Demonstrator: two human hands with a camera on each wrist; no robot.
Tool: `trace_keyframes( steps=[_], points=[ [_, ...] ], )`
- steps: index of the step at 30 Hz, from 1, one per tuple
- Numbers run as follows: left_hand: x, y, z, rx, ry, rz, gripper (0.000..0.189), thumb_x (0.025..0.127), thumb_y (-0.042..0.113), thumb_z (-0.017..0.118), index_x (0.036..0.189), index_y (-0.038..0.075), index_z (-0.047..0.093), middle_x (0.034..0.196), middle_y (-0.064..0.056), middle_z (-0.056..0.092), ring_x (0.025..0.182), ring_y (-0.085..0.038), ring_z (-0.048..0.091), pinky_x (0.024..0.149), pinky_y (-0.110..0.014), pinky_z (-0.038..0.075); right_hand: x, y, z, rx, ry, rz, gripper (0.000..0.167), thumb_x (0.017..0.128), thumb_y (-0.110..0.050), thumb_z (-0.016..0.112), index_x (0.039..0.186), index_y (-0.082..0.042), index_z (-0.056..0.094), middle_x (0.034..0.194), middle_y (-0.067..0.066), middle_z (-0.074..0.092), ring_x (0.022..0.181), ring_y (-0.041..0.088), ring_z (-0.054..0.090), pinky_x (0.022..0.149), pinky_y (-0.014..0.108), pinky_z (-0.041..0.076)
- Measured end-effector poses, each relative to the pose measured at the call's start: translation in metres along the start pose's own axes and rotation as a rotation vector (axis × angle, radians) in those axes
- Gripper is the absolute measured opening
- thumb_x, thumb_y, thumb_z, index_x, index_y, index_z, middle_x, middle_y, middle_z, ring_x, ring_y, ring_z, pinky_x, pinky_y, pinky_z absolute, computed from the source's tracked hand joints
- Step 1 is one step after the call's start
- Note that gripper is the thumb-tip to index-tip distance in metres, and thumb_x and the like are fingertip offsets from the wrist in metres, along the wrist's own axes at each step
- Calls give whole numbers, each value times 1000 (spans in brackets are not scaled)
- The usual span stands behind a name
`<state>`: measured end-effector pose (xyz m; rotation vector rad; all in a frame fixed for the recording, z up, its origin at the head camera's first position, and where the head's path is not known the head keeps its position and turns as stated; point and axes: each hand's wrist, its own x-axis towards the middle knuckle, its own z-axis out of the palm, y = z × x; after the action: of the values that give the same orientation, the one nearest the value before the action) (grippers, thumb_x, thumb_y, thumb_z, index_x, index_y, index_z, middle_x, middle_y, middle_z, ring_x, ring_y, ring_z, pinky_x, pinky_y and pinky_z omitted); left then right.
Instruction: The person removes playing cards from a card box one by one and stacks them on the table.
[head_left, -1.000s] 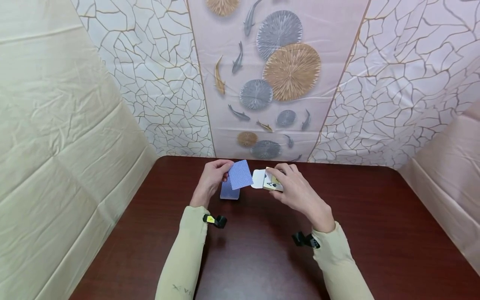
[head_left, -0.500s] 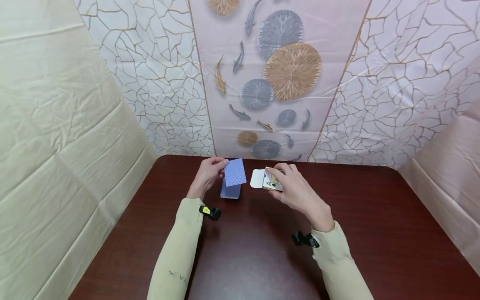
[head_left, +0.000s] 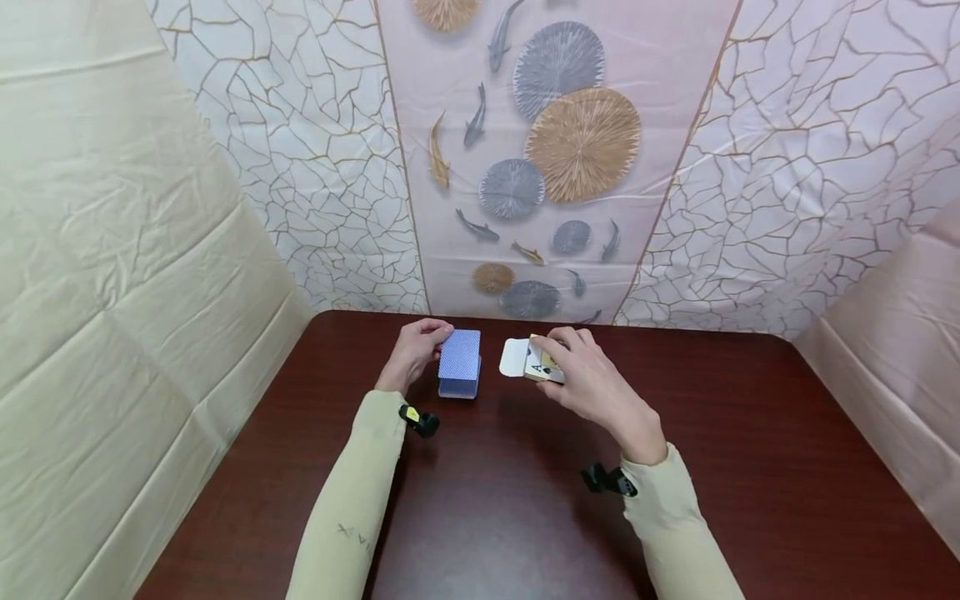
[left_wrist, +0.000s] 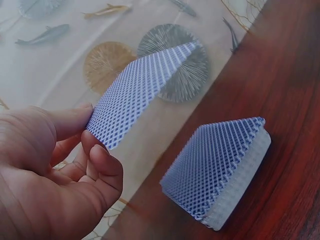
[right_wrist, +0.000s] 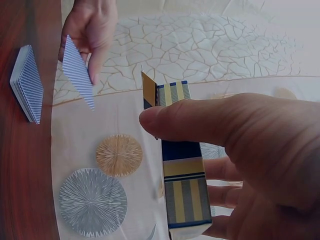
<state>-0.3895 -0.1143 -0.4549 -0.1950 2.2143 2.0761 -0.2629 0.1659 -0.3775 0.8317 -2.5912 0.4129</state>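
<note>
My left hand (head_left: 414, 353) pinches one corner of a blue-patterned playing card (left_wrist: 137, 95) between thumb and fingers. That card hangs apart from and above a stack of playing cards (left_wrist: 215, 167), which lies face down on the table. In the right wrist view both the card (right_wrist: 77, 70) and the stack (right_wrist: 27, 85) show at the left. My right hand (head_left: 596, 375) grips a card box (right_wrist: 185, 185) striped in gold, grey and dark blue. Its white flap (head_left: 514, 357) sticks out to the left, and an ace (head_left: 537, 367) shows at its open end.
The dark red-brown table (head_left: 510, 517) reaches back to a patterned cloth wall (head_left: 577, 250). Plain cream cloth (head_left: 150, 292) hangs along the left side, with more at the right. A small black camera (head_left: 427, 423) sits on the left wrist.
My left hand has moved slightly left with the card. The card has swung from a tilt to straight above the stack. My right hand and the card box have hardly moved.
</note>
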Motion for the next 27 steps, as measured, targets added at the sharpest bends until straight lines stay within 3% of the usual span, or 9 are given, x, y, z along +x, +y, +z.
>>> trace_keyframes(
  steps=[11, 21, 27],
  points=[
    [10, -16, 5, 22, 53, -62, 19, 92, 22, 69, 107, 10, 72, 80, 1, 57, 69, -10, 51, 63, -24, 46, 1, -1, 0, 3, -5, 1, 58, 77, -16, 83, 130, -8, 60, 122, 16, 57, 107, 33, 49, 86, 44, 45],
    [15, -28, 5, 90, 74, -73, 24, 93, 25, 69, 110, 9, 73, 85, 1, 62, 74, -11, 54, 69, -28, 49, 0, -3, 0, 10, -12, 8, 58, 78, -17, 83, 130, -9, 60, 122, 15, 57, 107, 33, 49, 86, 44, 45],
    [14, -33, 6, 112, 79, -64, 25, 91, 24, 70, 109, 6, 72, 84, 0, 61, 75, -12, 54, 65, -25, 49, 1, -2, -1, 12, -19, 16, 58, 78, -18, 82, 131, -9, 60, 122, 15, 57, 108, 33, 49, 87, 44, 46]
  ],
)
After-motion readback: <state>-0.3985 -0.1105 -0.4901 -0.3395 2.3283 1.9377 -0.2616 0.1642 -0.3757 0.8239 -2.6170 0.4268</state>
